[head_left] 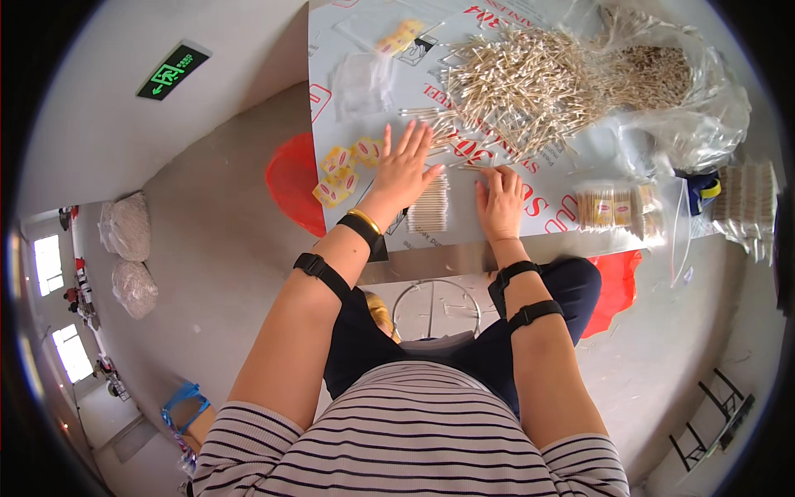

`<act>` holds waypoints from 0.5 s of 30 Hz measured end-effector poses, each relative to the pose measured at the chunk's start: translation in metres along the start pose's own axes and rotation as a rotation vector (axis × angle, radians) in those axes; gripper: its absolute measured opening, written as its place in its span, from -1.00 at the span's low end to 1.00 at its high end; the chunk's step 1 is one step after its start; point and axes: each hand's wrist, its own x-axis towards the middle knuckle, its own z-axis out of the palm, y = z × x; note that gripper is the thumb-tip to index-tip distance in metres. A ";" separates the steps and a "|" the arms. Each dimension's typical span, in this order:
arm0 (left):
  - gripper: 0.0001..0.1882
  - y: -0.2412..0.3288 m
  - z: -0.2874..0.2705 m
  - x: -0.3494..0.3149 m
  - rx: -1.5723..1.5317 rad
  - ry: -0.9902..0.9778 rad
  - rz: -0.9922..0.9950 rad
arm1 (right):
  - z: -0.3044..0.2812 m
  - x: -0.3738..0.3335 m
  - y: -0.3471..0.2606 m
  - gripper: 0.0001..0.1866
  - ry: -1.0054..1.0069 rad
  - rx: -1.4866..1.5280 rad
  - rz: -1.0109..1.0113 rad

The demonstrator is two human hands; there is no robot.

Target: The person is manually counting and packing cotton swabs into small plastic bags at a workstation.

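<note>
A neat row of cotton swabs lies side by side near the table's front edge, between my hands. My left hand is open at the row's upper left, fingers stretched and spread over the tabletop, its thumb close to the row's top. To the right of the row, my right hand rests with bent, slightly parted fingers and the thumb apart; no held thing shows in it. Stray swabs lie just beyond both hands. Behind them spreads a large loose heap of cotton swabs.
Yellow-and-white printed labels lie left of my left hand. Clear plastic bags are stacked farther back. On the right are bagged, labelled swab bundles, a blue tape dispenser and a big clear bag of swabs.
</note>
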 end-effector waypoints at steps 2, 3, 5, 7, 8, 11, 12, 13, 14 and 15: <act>-0.24 -0.011 0.004 -0.007 0.032 -0.007 -0.055 | 0.001 0.001 -0.002 -0.68 0.000 -0.010 0.006; -0.24 -0.010 0.002 -0.005 0.033 -0.011 -0.046 | 0.001 0.001 -0.001 -0.68 0.010 -0.023 0.001; -0.26 -0.010 -0.002 -0.002 -0.045 -0.008 -0.043 | 0.000 0.001 0.002 -0.68 0.022 -0.035 0.004; -0.28 -0.009 -0.009 0.007 -0.097 -0.028 0.001 | -0.001 0.001 0.003 -0.69 0.000 -0.046 0.015; -0.30 -0.008 -0.012 0.011 -0.155 -0.043 0.040 | -0.001 0.001 0.003 -0.69 0.002 -0.044 0.021; -0.32 -0.010 -0.009 0.010 -0.057 -0.101 0.099 | 0.000 0.001 0.001 -0.69 0.009 -0.033 0.023; -0.32 -0.014 -0.007 0.008 -0.053 -0.103 0.103 | 0.001 0.002 0.000 -0.70 0.008 -0.036 0.018; -0.32 -0.019 -0.007 0.005 -0.009 -0.103 0.144 | 0.001 0.002 0.000 -0.70 0.006 -0.039 0.014; -0.31 -0.026 -0.007 0.001 0.036 -0.104 0.184 | 0.002 0.003 -0.001 -0.70 0.010 -0.035 0.018; -0.31 -0.029 -0.011 0.001 0.037 -0.106 0.191 | 0.002 0.002 0.000 -0.70 0.010 -0.034 0.019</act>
